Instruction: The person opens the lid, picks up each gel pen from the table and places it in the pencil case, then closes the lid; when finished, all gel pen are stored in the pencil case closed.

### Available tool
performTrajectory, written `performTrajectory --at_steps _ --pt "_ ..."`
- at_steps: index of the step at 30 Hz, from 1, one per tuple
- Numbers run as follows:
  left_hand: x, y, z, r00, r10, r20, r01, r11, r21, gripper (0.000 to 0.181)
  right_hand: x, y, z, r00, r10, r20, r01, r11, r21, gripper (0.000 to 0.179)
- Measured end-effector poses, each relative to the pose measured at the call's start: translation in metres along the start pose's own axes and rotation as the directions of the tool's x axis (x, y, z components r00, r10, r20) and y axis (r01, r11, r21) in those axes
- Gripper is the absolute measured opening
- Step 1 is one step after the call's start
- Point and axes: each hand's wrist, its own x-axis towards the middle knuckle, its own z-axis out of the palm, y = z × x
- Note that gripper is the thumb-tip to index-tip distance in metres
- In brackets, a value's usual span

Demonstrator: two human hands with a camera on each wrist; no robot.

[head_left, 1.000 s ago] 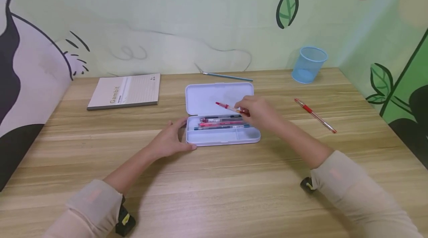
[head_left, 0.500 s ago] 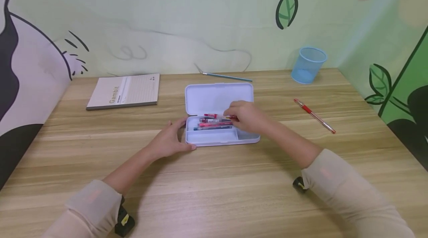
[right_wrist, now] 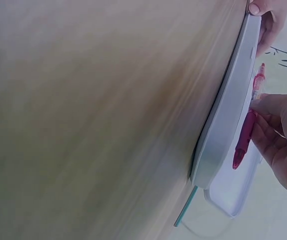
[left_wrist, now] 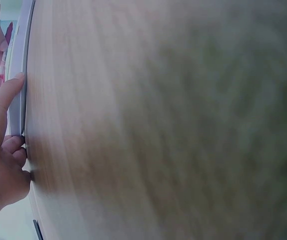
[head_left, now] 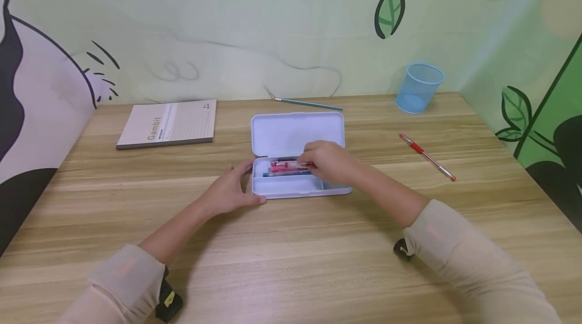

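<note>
A pale lilac pencil case [head_left: 291,194] lies on the table with its lid [head_left: 295,132] raised at the back. My left hand [head_left: 229,190] holds the case's left end, thumb at the front corner and fingers around the side. Over the case, my right hand [head_left: 331,162] pinches a red pen [right_wrist: 244,137] by its middle; the right wrist view shows its dark red end below the fingers. Several pens [head_left: 284,174] lie in the long back compartment, partly hidden by the right hand. The front compartment [head_left: 291,186] shows a bare floor.
A red-gripped pen [head_left: 427,157] lies to the right. Behind it stands a blue mesh cup [head_left: 419,89]. A teal pencil [head_left: 309,104] lies along the wall behind the case. To the left is a notebook [head_left: 168,123].
My right hand has moved left and slightly down with the red pen, bringing it low over the other pens in the case. My left hand stays on the case.
</note>
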Motion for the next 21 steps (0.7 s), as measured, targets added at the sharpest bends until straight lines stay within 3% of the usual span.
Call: performTrajectory --at_steps 21 --pt "-0.0009 0.0006 -0.0009 1.000 0.004 -0.002 -0.004 1.000 0.005 0.094 0.0035 -0.0009 0.0028 0.998 0.030 0.048 -0.031 0.999 0.014 0.019"
